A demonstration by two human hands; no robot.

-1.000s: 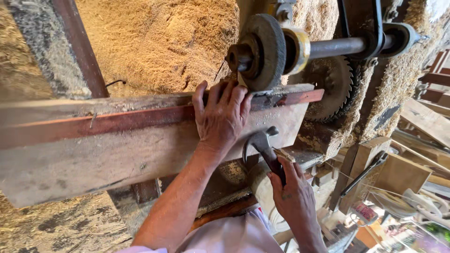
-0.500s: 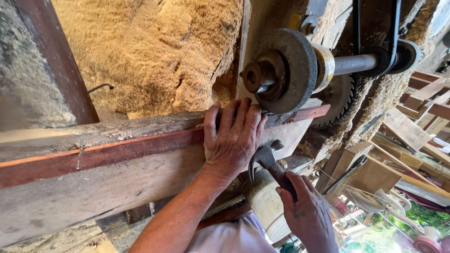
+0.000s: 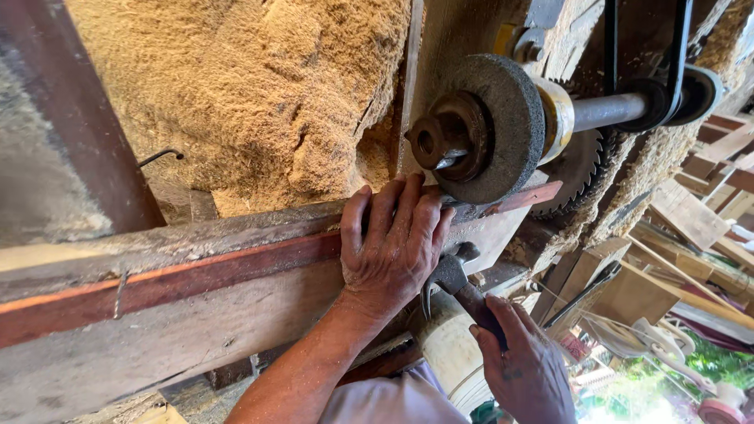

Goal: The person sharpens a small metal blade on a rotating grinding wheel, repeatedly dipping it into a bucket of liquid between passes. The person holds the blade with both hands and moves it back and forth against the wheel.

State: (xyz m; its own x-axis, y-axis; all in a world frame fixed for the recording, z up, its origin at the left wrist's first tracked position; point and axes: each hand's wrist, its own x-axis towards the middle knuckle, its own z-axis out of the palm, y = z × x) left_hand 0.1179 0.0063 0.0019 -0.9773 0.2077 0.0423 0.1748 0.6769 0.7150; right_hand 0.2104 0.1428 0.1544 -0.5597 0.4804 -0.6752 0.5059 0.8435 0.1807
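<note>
Left hand (image 3: 397,247): lay flat, fingers spread, pressed on the reddish wooden beam (image 3: 196,290) — its grip open, closing on nothing.
Right hand (image 3: 526,365): grip wrapped tight round the handle of a claw hammer (image 3: 455,283).
Hammer: head just below the left hand, against the beam.
Grinding wheel (image 3: 503,126): just above the left fingertips.
Sawdust (image 3: 259,94): piled behind.

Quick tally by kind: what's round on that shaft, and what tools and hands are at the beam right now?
Grinding wheels: 1, grey grinding wheel
Saw blades: 1, toothed saw blade
Pulleys: 1, belt pulley
Hammers: 1, claw hammer in the right hand
Hands on the beam: 1, left hand
Total: 5
</note>
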